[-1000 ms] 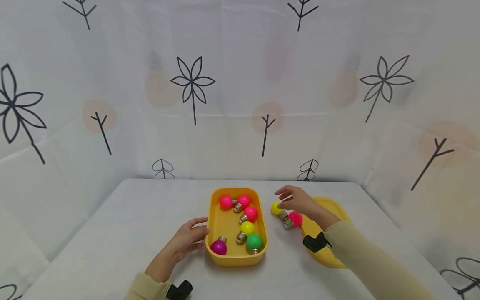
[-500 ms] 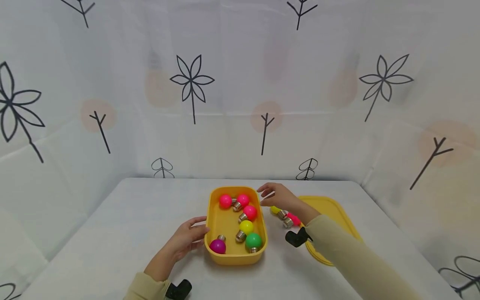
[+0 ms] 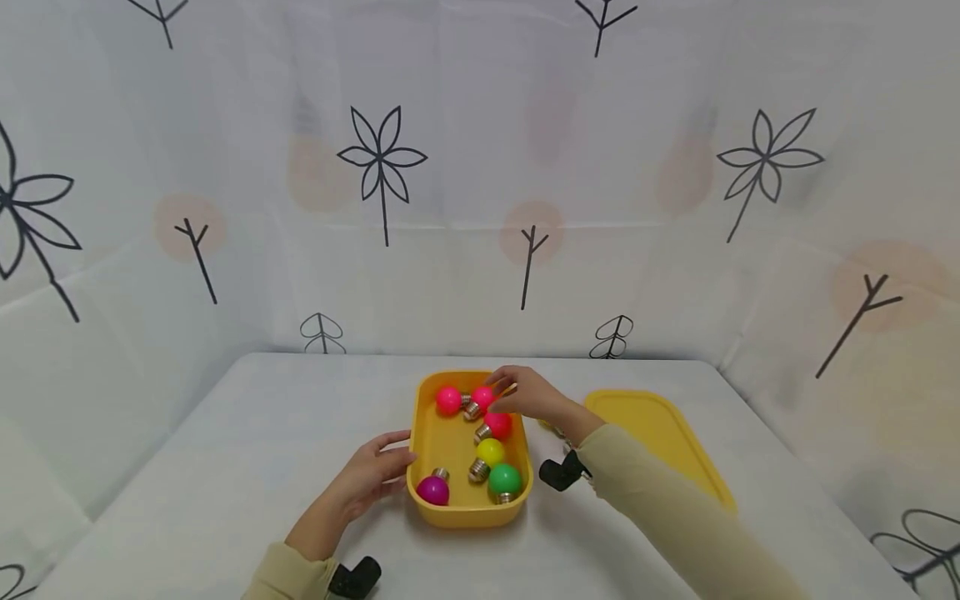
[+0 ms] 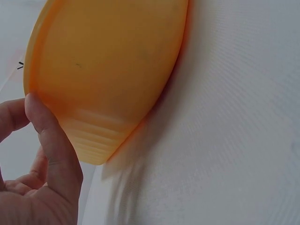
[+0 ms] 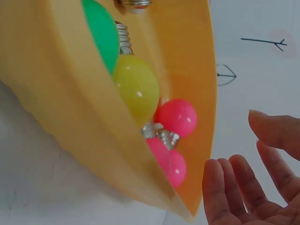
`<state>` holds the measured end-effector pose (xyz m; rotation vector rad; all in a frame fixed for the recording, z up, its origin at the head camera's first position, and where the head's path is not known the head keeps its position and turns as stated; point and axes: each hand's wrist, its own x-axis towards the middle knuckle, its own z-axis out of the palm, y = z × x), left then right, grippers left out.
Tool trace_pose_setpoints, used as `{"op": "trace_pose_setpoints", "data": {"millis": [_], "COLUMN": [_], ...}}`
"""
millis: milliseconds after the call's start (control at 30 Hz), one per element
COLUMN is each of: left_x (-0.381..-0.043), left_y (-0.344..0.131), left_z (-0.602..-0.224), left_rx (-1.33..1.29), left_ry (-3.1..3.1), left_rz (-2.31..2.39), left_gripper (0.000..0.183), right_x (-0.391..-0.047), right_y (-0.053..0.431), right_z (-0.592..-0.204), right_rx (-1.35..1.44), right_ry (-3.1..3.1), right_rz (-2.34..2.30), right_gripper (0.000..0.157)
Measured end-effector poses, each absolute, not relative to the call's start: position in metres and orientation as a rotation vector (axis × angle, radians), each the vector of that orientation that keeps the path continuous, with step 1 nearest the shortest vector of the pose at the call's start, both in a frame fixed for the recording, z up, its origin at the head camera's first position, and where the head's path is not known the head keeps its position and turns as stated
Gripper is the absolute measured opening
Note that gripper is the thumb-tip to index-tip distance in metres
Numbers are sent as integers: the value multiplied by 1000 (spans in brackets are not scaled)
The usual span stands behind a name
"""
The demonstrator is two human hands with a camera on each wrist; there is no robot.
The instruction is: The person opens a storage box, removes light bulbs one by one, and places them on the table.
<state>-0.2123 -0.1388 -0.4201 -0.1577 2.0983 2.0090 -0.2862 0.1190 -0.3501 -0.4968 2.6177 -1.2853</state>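
Note:
A yellow plastic tub holds several round light bulbs with metal screw bases. The pink bulbs lie toward its far end, a yellow bulb and a green bulb at the near right, a purple bulb at the near left. My left hand touches the tub's left side, its thumb at the rim with the fingers relaxed. Over the tub's far right side hovers my right hand, its fingers loosely bent and nothing between them, as the right wrist view also shows.
A flat yellow lid lies on the white table to the right, partly behind the right sleeve. Bulbs on the table between tub and lid are mostly hidden by the right wrist. A patterned cloth hangs behind the table.
My right hand has moved left, from above the loose yellow and pink bulbs on the table to over the tub's far right side. The left hand stays at the tub.

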Motion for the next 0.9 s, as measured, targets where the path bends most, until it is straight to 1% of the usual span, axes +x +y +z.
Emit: {"op": "trace_pose_setpoints", "data": {"millis": [167, 400, 533, 733, 900], "left_x": [-214, -213, -213, -212, -212], "left_y": [-139, -140, -141, -141, -141], "left_z": [-420, -419, -420, -420, -420], "left_rx": [-155, -145, -132, -117, -103], "left_ry": [2098, 2098, 2095, 2081, 2075], "left_rz": [2006, 2009, 2012, 2030, 2028], "left_gripper": [50, 51, 51, 50, 50], "right_x": [-290, -290, -290, -289, -287], "right_y": [108, 92, 85, 73, 64], "right_z": [-354, -354, -355, -356, -358], "right_rx": [-491, -594, -672, -743, -826], "right_ry": [2596, 2524, 2474, 2423, 2359], "right_rz": [-1299, -1300, -1301, -1243, -1175], "right_gripper": [35, 39, 36, 37, 34]}}
